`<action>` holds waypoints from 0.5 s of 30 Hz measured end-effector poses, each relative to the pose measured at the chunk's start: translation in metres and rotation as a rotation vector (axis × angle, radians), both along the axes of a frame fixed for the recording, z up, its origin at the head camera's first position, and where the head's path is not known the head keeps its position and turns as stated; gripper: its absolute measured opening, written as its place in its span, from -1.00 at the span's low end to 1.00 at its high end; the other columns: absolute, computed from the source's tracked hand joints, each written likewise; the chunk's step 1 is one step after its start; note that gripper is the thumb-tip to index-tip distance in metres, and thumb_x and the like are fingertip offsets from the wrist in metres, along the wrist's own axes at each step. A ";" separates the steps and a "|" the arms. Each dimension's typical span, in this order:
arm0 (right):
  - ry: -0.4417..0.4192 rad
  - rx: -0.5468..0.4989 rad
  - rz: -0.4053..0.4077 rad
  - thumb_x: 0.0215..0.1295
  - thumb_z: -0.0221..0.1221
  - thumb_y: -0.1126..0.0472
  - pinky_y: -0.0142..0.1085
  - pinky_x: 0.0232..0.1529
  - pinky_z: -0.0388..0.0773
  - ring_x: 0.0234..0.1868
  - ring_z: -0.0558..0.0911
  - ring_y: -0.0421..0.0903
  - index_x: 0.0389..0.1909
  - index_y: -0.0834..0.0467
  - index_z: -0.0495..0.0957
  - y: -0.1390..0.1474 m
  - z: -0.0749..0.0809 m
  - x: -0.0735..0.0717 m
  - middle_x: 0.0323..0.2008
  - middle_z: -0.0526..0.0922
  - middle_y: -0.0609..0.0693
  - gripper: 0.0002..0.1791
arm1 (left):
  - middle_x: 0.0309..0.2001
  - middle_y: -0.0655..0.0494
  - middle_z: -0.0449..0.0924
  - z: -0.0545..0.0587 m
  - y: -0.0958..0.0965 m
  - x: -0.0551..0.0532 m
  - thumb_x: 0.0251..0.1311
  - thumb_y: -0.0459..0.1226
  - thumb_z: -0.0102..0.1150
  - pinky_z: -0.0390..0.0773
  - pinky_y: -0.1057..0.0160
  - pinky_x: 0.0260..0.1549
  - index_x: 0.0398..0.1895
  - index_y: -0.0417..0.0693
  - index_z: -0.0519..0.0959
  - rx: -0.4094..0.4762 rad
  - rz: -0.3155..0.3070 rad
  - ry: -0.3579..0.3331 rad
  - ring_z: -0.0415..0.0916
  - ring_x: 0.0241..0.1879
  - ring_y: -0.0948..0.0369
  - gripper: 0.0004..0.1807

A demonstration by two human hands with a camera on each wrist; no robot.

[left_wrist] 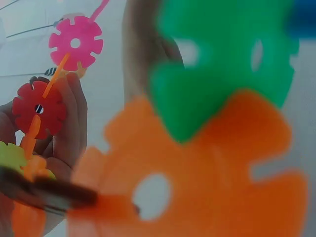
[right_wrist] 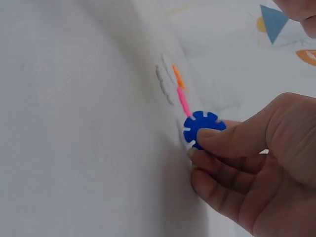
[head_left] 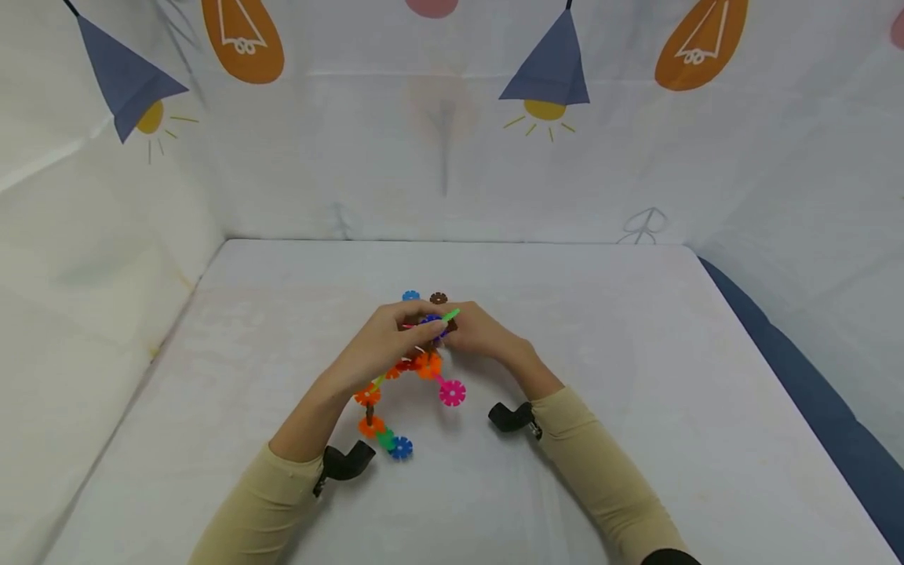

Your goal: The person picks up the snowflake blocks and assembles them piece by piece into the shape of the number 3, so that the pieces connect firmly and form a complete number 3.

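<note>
Your right grip (head_left: 483,329) pinches a blue disc (right_wrist: 201,120) just beside your left grip (head_left: 384,336), which holds the chain of coloured discs (head_left: 428,365) extending from it back toward you.

two hands (head_left: 387,333), two sleeves (head_left: 257,502), two black wrist mounts (head_left: 348,463), at least ten notched discs (head_left: 427,366), two printed lamps (head_left: 547,67), two printed bulbs (head_left: 243,61)

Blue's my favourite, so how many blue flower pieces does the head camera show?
3: a pale piece beyond the left hand, a dark piece at its fingers, a third piece nearest the person. More may be hidden.
</note>
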State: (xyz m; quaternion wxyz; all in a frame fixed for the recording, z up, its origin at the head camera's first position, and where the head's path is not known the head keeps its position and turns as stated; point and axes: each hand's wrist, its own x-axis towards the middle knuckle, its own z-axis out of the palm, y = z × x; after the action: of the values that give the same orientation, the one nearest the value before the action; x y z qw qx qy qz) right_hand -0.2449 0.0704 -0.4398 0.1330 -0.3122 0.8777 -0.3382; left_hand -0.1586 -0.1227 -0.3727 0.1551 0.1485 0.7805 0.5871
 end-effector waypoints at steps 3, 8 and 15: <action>-0.014 -0.003 -0.039 0.25 0.24 0.33 -0.28 -0.10 0.59 -0.21 0.58 -0.11 0.01 0.14 0.64 0.007 0.005 0.000 -0.13 0.73 0.02 -0.70 | -0.06 -0.13 0.66 0.000 -0.001 -0.002 0.36 0.10 0.12 0.70 0.15 -0.15 0.17 0.01 0.55 0.001 0.010 -0.027 0.67 -0.12 0.07 -0.51; -0.051 -0.095 -0.076 0.29 0.16 0.40 -0.31 -0.23 0.61 -0.29 0.64 -0.13 -0.20 0.12 0.63 0.019 0.015 -0.001 -0.27 0.72 0.05 -0.84 | -0.11 -0.06 0.70 -0.002 -0.001 -0.005 0.39 0.08 0.09 0.71 0.16 -0.13 0.19 -0.02 0.55 0.006 0.024 -0.065 0.68 -0.11 0.09 -0.51; -0.075 -0.302 -0.114 0.37 0.16 0.34 0.03 -0.13 0.69 -0.31 0.71 -0.04 -0.17 0.16 0.65 0.031 0.036 0.005 -0.24 0.72 0.15 -0.88 | -0.11 -0.17 0.67 -0.005 -0.005 -0.009 0.39 0.12 0.04 0.68 0.19 -0.13 0.01 -0.03 0.61 0.045 0.039 -0.080 0.67 -0.10 0.06 -0.55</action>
State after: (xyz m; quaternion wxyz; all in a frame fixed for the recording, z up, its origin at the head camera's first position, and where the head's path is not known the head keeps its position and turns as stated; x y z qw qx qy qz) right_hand -0.2403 0.1010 -0.4034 0.0979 -0.2657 0.8275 -0.4849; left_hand -0.1681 -0.1276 -0.3779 0.1714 0.1133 0.7629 0.6130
